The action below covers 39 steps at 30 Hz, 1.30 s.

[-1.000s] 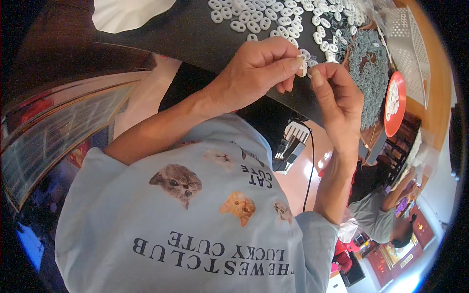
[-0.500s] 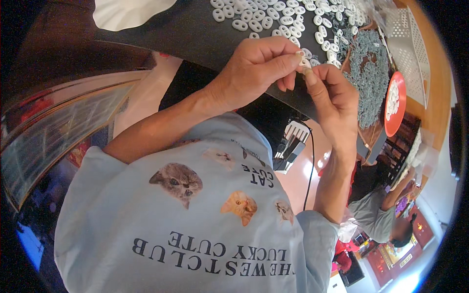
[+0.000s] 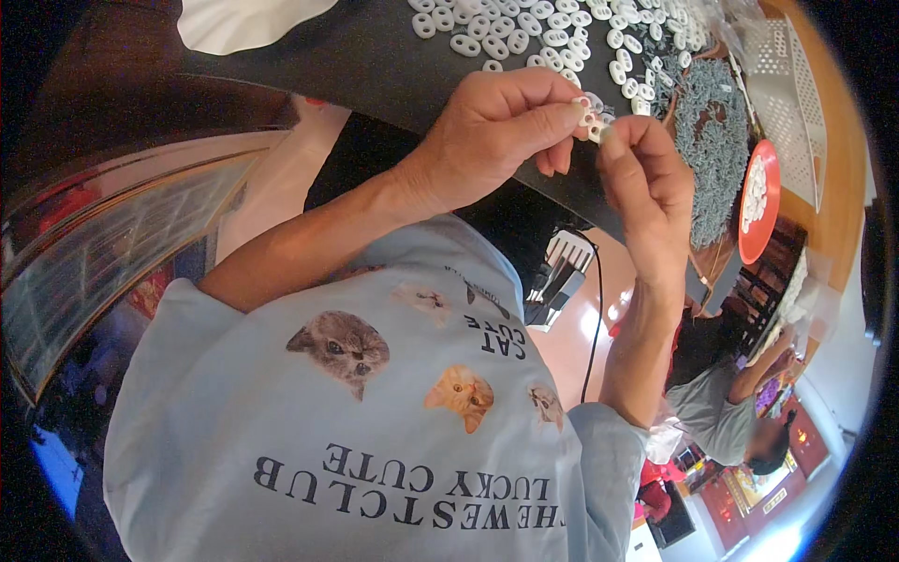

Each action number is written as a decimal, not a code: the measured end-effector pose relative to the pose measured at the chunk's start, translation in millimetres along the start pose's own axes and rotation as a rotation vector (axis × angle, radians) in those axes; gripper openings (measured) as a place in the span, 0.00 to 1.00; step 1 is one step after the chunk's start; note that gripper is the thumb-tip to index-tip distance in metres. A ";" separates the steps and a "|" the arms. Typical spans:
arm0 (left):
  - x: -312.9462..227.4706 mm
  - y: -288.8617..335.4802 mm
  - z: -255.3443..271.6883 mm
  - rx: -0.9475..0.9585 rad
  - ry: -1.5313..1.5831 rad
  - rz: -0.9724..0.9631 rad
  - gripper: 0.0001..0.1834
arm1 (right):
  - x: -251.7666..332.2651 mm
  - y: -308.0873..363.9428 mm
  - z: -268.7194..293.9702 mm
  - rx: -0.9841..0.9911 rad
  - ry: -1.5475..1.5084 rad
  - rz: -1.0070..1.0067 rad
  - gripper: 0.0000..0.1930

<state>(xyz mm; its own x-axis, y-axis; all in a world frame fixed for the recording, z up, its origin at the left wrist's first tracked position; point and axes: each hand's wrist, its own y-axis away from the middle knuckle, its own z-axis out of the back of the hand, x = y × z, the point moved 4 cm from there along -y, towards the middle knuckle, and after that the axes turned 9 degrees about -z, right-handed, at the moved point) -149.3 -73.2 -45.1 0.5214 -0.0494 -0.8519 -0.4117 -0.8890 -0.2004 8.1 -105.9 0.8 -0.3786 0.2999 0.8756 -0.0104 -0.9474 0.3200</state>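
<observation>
Your left hand [image 3: 496, 140] is curled closed, thumb and forefinger pinching a small white plastic piece [image 3: 588, 114] with two holes, and your right hand [image 3: 646, 197] comes up from below with its fingers bunched so that the fingertips [image 3: 613, 139] meet that same piece. So both hands are shut on the one part, held in the air just off the near edge of the dark tabletop [image 3: 375, 66]. Whether your right hand also carries a second small bit to fit into it is too small to tell. Further back on the tabletop lies a spread of loose white plastic pieces [image 3: 552, 28] of the same kind, with a heap of grey parts [image 3: 712, 140] toward the right edge and a red dish [image 3: 758, 201] of white pieces just beside that heap. The likely slip, as I judge it, comes from the grip itself: the piece is tiny and held only by fingertips, so an uneven squeeze or a twist from one hand could flick it out, and since it hangs past the near edge it would drop to your lap or the floor rather than back among the others. Another person [image 3: 721, 403] works well apart at the lower right.
</observation>
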 end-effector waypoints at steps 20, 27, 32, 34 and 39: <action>-1.6 1.1 1.8 0.107 0.082 0.075 0.09 | 14.3 -18.0 2.4 0.291 -0.133 -0.119 0.11; -3.5 1.0 1.3 0.107 0.080 0.081 0.09 | 10.3 -21.1 18.4 0.340 -0.200 -0.112 0.08; -3.8 0.5 0.6 0.146 0.089 0.050 0.09 | 10.7 -25.1 20.4 0.433 -0.158 -0.143 0.10; -2.9 1.0 0.5 0.142 0.082 0.066 0.09 | 10.1 -26.2 19.4 0.438 -0.154 -0.149 0.10; -4.0 0.4 0.8 0.141 0.075 0.082 0.06 | 12.4 -26.6 18.4 0.464 -0.148 -0.188 0.09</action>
<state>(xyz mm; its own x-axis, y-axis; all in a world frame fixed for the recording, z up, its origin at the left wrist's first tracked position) -152.2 -73.0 -42.1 0.5341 -0.1574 -0.8306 -0.5532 -0.8080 -0.2026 20.6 -74.9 9.8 -0.2743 0.5048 0.8185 0.3586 -0.7360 0.5742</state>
